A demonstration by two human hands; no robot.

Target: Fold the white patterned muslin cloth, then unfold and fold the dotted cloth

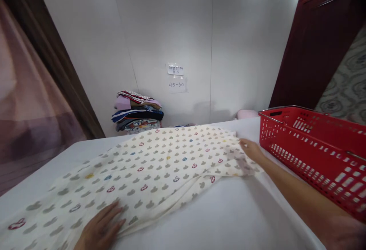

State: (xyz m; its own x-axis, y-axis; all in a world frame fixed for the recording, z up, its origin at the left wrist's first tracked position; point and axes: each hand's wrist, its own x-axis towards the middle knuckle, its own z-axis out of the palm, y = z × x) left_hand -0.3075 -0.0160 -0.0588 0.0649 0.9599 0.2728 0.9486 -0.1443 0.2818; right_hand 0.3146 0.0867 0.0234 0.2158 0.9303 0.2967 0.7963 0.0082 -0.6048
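A cream cloth (171, 166) printed with grey, red, blue and yellow motifs lies spread across the white-covered table (217, 219). Its near edge is rippled and partly folded over on the right side. My left hand (101, 225) rests on the cloth near its front edge, fingers stretched out and lying flat. Over at the far right corner, my right hand (250, 150) reaches out and has its fingertips closed on the cloth's edge. The thumb of that hand is hard to make out.
To the right stands a red plastic basket (303, 150) with metal handles, close beside my right forearm. A stack of folded clothes (138, 112) sits beyond the table's far edge, by the wall (171, 32) with paper labels (177, 84). Curtains (34, 108) hang at the left.
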